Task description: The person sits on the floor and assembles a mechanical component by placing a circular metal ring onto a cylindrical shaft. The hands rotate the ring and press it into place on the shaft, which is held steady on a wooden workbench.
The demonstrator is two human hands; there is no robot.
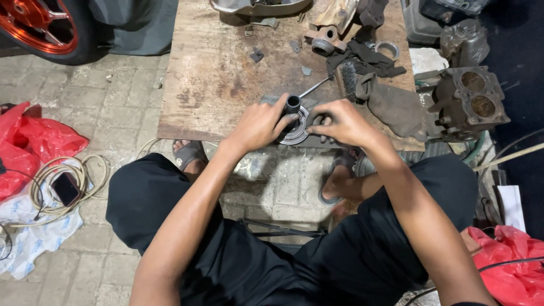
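Fingers [283, 120] of the left hand [258, 126] are curled and pressed against a round, ribbed metal part [296, 131], which lies at the near edge of the wooden counter [209, 85]. A short black cylinder [293, 103] stands upright at the centre of that part, just above the left fingertips; whether it is gripped or only touched cannot be told. Fingers of the right hand [343, 123] are bent and closed over the right side of the same part, with the fingertips tucked under and partly hidden. Both hands are set close together, nearly touching across the part.

A thin metal rod [313, 88] is seen slanting away from the cylinder, beyond the fingers. Further beyond, to the right, a wire brush [347, 78] and dark rags [368, 59] are noted, along with a small cast metal housing [324, 41] and a metal ring [387, 50]. Small dark fragments are scattered on the counter past the left fingers. Well to the right of the right fingers, a grimy engine cylinder block [467, 102] with two round bores is recorded, off the counter's edge.

Well to the left of the left fingers, on the paved floor, red plastic bags [34, 141], a coiled cable [54, 184] and a phone [66, 188] are observed. An orange-rimmed wheel [42, 25] is seen at the far left.
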